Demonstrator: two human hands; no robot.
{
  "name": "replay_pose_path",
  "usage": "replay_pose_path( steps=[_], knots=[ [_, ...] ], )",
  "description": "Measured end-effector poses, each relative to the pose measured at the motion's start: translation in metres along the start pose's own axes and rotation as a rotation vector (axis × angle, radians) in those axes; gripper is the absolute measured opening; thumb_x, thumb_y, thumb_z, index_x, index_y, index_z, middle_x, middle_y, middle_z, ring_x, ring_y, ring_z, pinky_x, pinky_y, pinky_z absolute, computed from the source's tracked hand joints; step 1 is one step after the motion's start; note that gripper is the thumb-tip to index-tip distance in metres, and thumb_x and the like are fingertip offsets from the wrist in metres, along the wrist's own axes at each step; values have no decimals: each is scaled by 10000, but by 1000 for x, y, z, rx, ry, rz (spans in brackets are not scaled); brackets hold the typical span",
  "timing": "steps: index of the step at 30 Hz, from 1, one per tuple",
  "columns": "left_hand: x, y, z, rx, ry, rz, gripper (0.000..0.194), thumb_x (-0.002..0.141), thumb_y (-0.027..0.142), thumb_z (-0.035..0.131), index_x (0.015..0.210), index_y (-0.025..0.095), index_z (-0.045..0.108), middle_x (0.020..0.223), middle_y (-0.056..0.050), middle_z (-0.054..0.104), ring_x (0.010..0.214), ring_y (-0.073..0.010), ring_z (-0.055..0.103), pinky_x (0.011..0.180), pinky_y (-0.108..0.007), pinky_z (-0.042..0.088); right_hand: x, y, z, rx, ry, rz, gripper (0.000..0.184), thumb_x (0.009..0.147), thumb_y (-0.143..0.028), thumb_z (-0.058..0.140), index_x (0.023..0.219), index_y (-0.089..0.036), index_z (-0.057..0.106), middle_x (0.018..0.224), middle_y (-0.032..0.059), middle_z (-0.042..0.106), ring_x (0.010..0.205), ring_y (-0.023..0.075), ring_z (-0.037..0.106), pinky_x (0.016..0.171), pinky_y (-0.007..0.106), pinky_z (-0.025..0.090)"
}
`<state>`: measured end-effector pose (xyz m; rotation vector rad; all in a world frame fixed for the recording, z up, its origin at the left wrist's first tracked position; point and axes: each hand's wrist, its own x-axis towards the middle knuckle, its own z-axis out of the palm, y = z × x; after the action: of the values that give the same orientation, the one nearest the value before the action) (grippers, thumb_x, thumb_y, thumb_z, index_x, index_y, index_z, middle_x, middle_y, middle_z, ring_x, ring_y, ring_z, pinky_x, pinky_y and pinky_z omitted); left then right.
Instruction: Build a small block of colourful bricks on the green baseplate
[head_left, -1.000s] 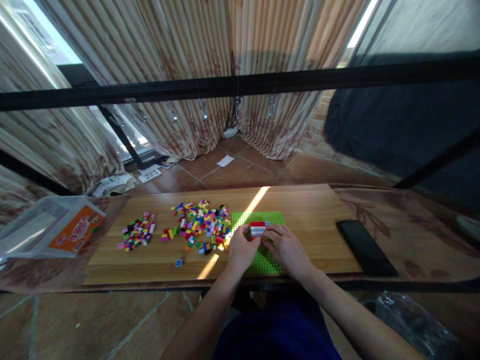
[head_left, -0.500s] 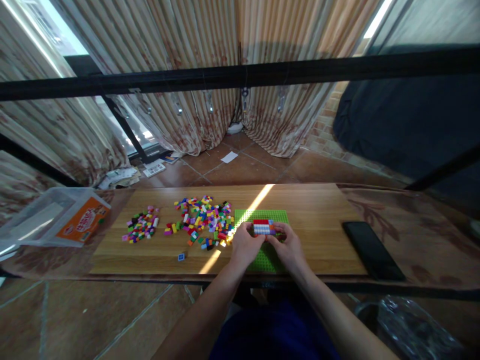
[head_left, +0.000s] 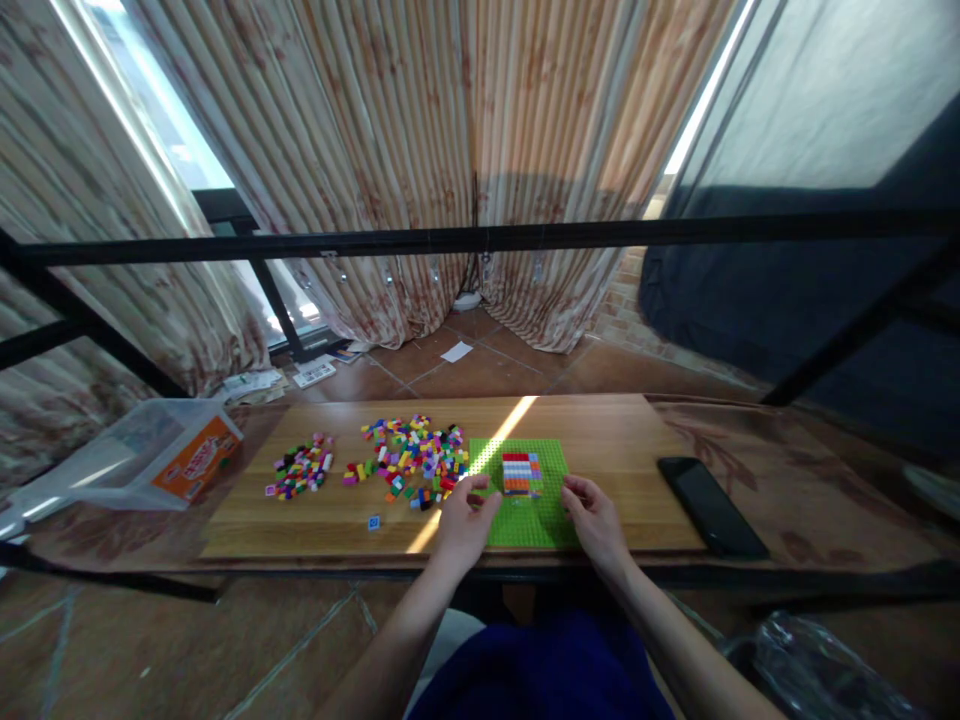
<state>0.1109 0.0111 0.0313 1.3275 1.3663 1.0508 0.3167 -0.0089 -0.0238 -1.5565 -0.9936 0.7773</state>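
Flanking a striped toy-brick build (head_left: 517,474) on a green studded baseplate (head_left: 550,520), two bare hands hover apart from it above a wooden surface (head_left: 615,450).
The left hand (head_left: 463,525) has its thumb and fingers parted, nothing visible between them; the right hand (head_left: 598,518) is loosely curled, its fingertips near together, and whether they pinch a small piece cannot be told. The build looks light and rigid, its plastic smooth, likely to split at the seams if pried; opposite side walls, held low, should offer the safest grip. Loose bricks (head_left: 412,455) crowd the plate's left edge, near the left hand; a dark phone (head_left: 709,505) lies beyond the right.
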Motion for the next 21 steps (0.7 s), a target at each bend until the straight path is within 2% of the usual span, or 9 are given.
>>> replay_pose_path(
  steps=[3,5,8,10,13,16,18,21],
  knots=[
    [-35,-17,-28,-89,-121,-60,256,668,353,701,844,166,692,822,-59,687,790,-186,611,762,-291,461,0,-1,-12,-53,-4,-59,412,789,-498,546,981,-143,630,858,96,681,692,204,635,602,336,517],
    [-59,-36,-43,-89,-157,-160,285,663,391,701,835,164,699,769,-57,683,734,-184,605,707,-287,465,3,-9,-12,-155,6,-156,403,819,-486,516,1010,-150,631,896,103,673,707,209,633,622,354,518],
    [-89,-65,-60,-25,-122,-256,303,639,422,709,805,168,704,745,-58,681,700,-188,602,668,-295,472,11,-31,1,-380,-34,-370,433,838,-486,507,1108,-160,600,1021,121,635,840,234,623,704,384,513],
    [-102,-78,-66,2,-99,-300,312,621,454,715,770,180,707,748,-62,683,727,-208,617,666,-306,484,17,-48,16,-546,-131,-543,473,829,-487,537,1178,-169,567,1133,133,604,1010,269,580,837,425,475],
    [-111,-85,-71,30,-68,-324,322,599,482,723,738,193,709,741,-66,681,766,-234,634,680,-321,498,24,-62,39,-773,-289,-716,554,807,-512,575,1249,-183,524,1209,135,581,1104,299,529,934,466,399],
    [-112,-83,-71,61,-39,-305,294,621,467,707,760,208,716,769,-68,693,790,-244,642,733,-338,499,29,-60,54,-924,-401,-772,582,798,-530,584,1256,-177,520,1166,140,601,1082,298,537,927,464,380],
    [-111,-82,-70,84,-35,-293,259,636,443,695,773,225,720,793,-63,705,805,-247,646,762,-343,495,32,-53,56,-983,-450,-791,583,787,-532,599,1245,-178,531,1139,140,609,1076,304,533,911,464,379],
    [-111,-82,-68,92,-38,-315,207,650,407,680,776,248,723,798,-46,715,814,-247,648,761,-339,493,39,-43,48,-1012,-488,-802,541,782,-507,617,1224,-203,549,1124,122,612,1054,301,533,883,453,384]
  ],
)
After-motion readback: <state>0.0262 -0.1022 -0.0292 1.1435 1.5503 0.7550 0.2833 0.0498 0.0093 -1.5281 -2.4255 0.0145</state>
